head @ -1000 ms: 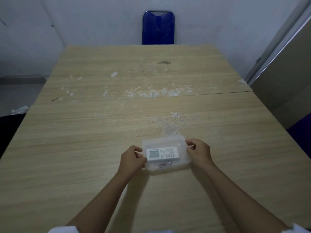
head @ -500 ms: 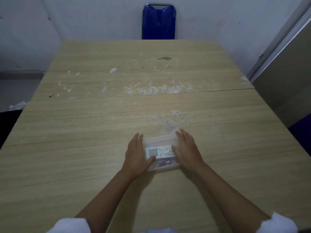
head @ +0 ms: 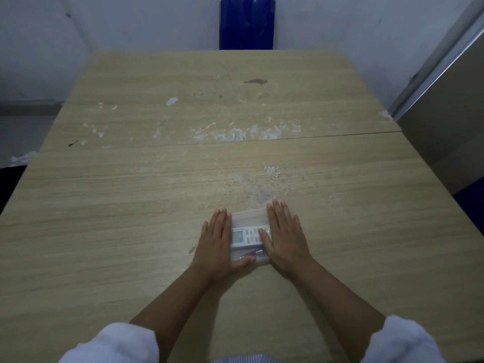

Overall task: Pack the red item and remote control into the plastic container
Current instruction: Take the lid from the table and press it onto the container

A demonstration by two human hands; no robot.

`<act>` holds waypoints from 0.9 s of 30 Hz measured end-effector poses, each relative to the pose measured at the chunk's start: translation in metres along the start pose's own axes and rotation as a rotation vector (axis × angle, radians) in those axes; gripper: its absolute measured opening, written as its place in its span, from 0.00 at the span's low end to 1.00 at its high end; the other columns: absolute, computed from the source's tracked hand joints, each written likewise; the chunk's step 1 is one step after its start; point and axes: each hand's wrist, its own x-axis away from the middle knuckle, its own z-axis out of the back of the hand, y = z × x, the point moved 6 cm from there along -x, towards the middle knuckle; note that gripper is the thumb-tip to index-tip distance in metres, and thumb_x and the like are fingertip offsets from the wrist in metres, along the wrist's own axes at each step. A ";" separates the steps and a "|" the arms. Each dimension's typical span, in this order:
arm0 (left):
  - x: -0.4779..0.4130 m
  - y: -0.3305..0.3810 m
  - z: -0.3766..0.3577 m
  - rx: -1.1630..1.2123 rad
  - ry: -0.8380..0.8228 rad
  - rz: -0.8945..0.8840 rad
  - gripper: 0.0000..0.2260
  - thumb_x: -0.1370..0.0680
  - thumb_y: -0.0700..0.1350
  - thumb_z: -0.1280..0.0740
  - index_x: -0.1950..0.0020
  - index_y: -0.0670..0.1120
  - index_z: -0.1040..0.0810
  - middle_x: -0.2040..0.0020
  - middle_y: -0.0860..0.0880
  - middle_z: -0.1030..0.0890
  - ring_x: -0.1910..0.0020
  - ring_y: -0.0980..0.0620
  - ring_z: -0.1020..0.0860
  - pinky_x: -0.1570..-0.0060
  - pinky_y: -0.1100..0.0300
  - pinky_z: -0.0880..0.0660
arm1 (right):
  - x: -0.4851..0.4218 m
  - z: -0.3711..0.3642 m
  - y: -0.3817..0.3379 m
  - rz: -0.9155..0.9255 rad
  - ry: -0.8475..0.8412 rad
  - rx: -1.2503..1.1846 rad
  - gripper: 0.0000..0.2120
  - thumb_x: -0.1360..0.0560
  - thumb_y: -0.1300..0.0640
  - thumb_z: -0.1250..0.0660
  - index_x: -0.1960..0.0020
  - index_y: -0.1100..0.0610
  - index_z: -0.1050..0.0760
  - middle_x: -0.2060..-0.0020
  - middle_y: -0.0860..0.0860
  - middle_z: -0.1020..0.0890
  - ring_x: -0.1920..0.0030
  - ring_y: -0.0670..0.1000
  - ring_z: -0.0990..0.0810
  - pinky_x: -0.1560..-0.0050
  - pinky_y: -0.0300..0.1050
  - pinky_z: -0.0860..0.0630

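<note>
A small clear plastic container (head: 247,217) with its lid on sits on the wooden table (head: 131,218) near me. Through the lid I see a white remote control (head: 246,236) lying crosswise and a small red item (head: 251,254) along the near wall. My left hand (head: 216,243) lies flat on the container's left end, fingers together, thumb along the near edge. My right hand (head: 285,235) lies flat on the right end and covers part of the remote. Both palms press down on the lid; neither hand wraps around anything.
The table has white scuffs and paint flecks (head: 235,133) across its middle and a seam running left to right. A blue chair back (head: 246,22) stands behind the far edge. A grey panel (head: 445,121) rises at the right.
My hands went from pinching the container's ends with fingertips to lying flat on top of its lid. The view has tilted down a little.
</note>
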 end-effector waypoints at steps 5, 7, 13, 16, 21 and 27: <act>-0.005 -0.001 0.014 -0.042 -0.044 -0.006 0.45 0.30 0.73 0.55 0.24 0.43 0.59 0.22 0.45 0.59 0.23 0.49 0.61 0.26 0.46 0.65 | -0.002 0.008 -0.007 0.079 -0.024 0.083 0.31 0.21 0.41 0.59 0.23 0.53 0.61 0.22 0.49 0.61 0.23 0.50 0.66 0.24 0.61 0.60; -0.007 -0.001 0.020 -0.015 0.003 -0.021 0.33 0.22 0.62 0.55 0.24 0.45 0.59 0.21 0.47 0.58 0.23 0.50 0.61 0.26 0.47 0.64 | 0.000 0.009 -0.015 0.181 -0.043 0.092 0.30 0.21 0.40 0.60 0.23 0.51 0.62 0.22 0.48 0.60 0.24 0.48 0.66 0.24 0.62 0.59; -0.006 0.001 0.011 0.017 0.009 0.011 0.30 0.21 0.58 0.52 0.24 0.47 0.60 0.21 0.47 0.58 0.23 0.50 0.61 0.25 0.45 0.61 | 0.001 0.003 -0.021 0.227 -0.049 0.117 0.31 0.23 0.35 0.59 0.23 0.45 0.59 0.22 0.46 0.55 0.23 0.48 0.62 0.24 0.64 0.60; -0.007 0.000 0.009 0.007 0.031 0.029 0.30 0.21 0.58 0.52 0.24 0.48 0.60 0.21 0.47 0.57 0.23 0.49 0.61 0.26 0.45 0.62 | 0.001 0.002 -0.019 0.224 -0.029 0.111 0.32 0.23 0.35 0.57 0.23 0.45 0.57 0.22 0.47 0.52 0.22 0.48 0.60 0.24 0.63 0.59; -0.009 0.000 0.007 0.015 0.015 0.033 0.31 0.21 0.59 0.52 0.24 0.48 0.59 0.21 0.48 0.58 0.23 0.49 0.61 0.25 0.45 0.61 | 0.001 0.003 -0.020 0.232 -0.041 0.086 0.31 0.23 0.35 0.57 0.24 0.45 0.58 0.22 0.46 0.54 0.23 0.47 0.63 0.24 0.61 0.61; 0.001 -0.005 0.028 0.286 0.180 0.091 0.29 0.21 0.54 0.43 0.24 0.43 0.47 0.22 0.43 0.44 0.24 0.47 0.44 0.27 0.54 0.45 | -0.003 0.032 0.003 -0.052 0.232 -0.280 0.21 0.23 0.55 0.40 0.30 0.57 0.34 0.28 0.56 0.34 0.27 0.58 0.38 0.26 0.53 0.38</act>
